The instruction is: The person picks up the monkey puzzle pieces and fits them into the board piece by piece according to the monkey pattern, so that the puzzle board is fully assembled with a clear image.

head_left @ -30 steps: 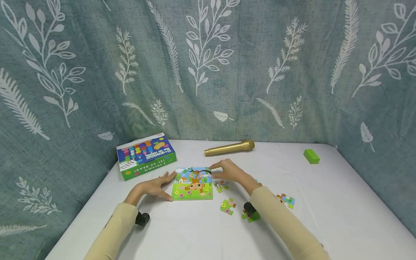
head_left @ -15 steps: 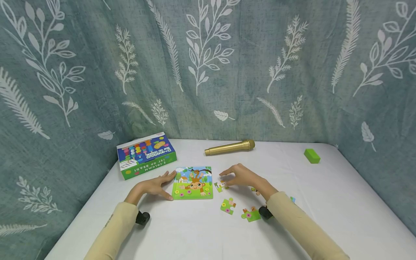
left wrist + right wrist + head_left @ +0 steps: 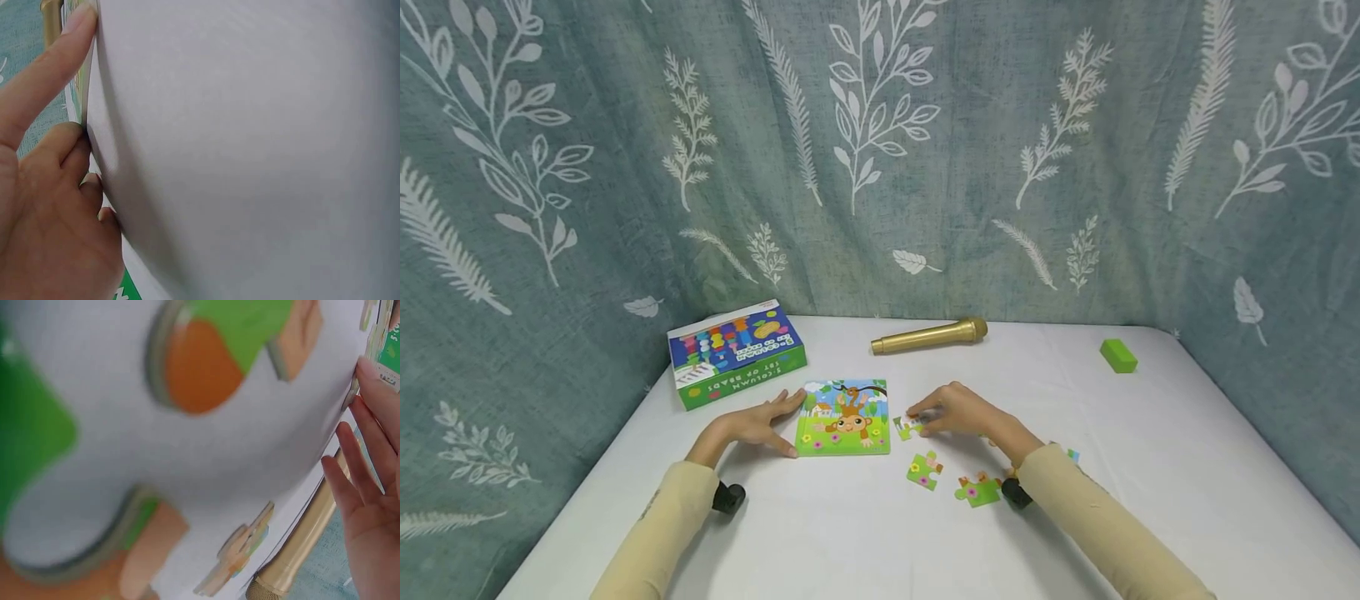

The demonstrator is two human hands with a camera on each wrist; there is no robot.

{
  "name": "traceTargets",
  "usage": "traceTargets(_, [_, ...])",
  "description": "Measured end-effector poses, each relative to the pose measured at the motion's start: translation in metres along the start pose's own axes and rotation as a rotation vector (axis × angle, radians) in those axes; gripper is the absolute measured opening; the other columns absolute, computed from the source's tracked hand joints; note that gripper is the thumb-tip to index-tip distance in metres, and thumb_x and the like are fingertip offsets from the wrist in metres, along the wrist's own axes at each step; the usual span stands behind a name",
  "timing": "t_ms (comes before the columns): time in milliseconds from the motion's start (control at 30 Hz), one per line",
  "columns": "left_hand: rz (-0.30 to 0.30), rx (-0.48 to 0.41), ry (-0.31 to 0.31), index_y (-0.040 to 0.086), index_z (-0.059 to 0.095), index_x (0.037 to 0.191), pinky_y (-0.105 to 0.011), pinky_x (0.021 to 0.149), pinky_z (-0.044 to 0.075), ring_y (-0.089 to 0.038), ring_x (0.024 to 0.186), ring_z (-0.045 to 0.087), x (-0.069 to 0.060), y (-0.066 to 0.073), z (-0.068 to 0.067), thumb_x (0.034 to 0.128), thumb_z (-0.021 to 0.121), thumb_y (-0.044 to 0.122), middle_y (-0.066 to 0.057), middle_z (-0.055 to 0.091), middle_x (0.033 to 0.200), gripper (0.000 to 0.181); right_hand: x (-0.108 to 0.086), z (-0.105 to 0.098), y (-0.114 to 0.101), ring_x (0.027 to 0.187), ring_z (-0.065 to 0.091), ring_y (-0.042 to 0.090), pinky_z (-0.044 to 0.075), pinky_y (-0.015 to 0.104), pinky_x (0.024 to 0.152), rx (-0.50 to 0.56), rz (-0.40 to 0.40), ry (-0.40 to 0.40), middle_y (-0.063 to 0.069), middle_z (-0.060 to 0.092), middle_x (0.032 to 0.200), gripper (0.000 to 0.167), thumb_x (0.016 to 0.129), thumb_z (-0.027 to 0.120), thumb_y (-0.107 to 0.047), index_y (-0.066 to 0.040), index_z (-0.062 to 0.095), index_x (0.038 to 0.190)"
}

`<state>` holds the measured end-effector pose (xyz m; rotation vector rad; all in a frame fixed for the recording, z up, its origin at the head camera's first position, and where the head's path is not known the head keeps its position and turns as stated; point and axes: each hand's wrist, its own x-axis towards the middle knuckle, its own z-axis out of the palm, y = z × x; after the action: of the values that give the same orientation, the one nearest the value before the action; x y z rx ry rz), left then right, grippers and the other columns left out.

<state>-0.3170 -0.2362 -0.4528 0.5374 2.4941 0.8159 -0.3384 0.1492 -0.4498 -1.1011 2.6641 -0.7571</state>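
Observation:
A square picture board with a cartoon monkey lies flat on the white table in the head view. My left hand rests at its left side, thumb by the lower corner and fingers by the upper one, spread rather than curled. To the right of the board, my right hand pinches a jigsaw puzzle piece between thumb and fingers, low over the table; the hand covers part of it. Nearer to me lie a green-and-yellow puzzle piece and another green one. More pieces are partly hidden by the right forearm.
A bead-set box stands behind the left hand. Behind the board lies a gold microphone, and a green block sits at the far right. A patterned curtain hangs along the back.
My right hand has left the board's upper right edge, moved right and down, and taken hold of the puzzle piece there. The left hand has stayed at the board.

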Motion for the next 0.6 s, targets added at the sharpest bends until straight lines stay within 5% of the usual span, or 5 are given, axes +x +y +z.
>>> traceTargets(600, [-0.013, -0.004, 0.009, 0.014, 0.011, 0.156, -0.068, 0.109, 0.003, -0.047, 0.142, -0.002, 0.0015, 0.0004, 0.0004, 0.0756, 0.082, 0.035, -0.022, 0.001, 0.159, 0.109, -0.0043, -0.0043, -0.0043, 0.107, 0.065, 0.022, 0.051, 0.042, 0.092, 0.045, -0.055, 0.034, 0.005, 0.07, 0.112, 0.025, 0.085, 0.075, -0.017, -0.009, 0.074, 0.109])
